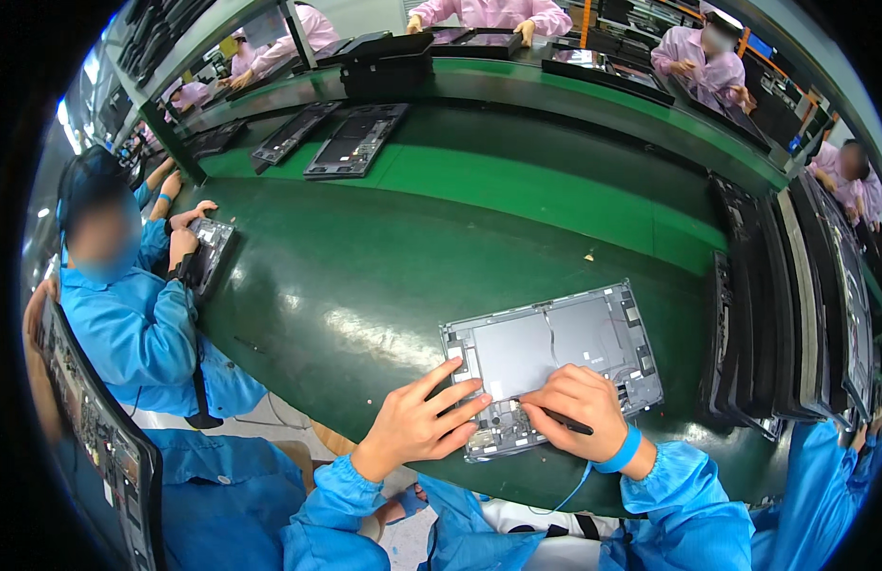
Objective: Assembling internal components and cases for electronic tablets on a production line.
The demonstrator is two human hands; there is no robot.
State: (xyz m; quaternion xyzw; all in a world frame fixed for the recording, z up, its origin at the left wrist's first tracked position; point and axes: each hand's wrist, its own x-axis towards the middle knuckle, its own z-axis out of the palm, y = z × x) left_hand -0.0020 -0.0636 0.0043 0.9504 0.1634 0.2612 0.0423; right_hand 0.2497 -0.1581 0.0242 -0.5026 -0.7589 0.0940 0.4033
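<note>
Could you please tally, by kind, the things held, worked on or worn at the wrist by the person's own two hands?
Open laptop chassis, under both hands: 1
Slim black tool, in the right hand: 1
Blue wristband, on the right wrist: 1
Total: 3

The black tool [569,423], its front end lost under the right hand [582,402], tip impossible to make out! Both that and the left hand [417,425] masked bits of the opened device [508,347]; its smallest parts were unreadable. A blue-clad co-worker's head [100,217] was blurred, a pink-clad worker [489,11] cropped up top!
</note>
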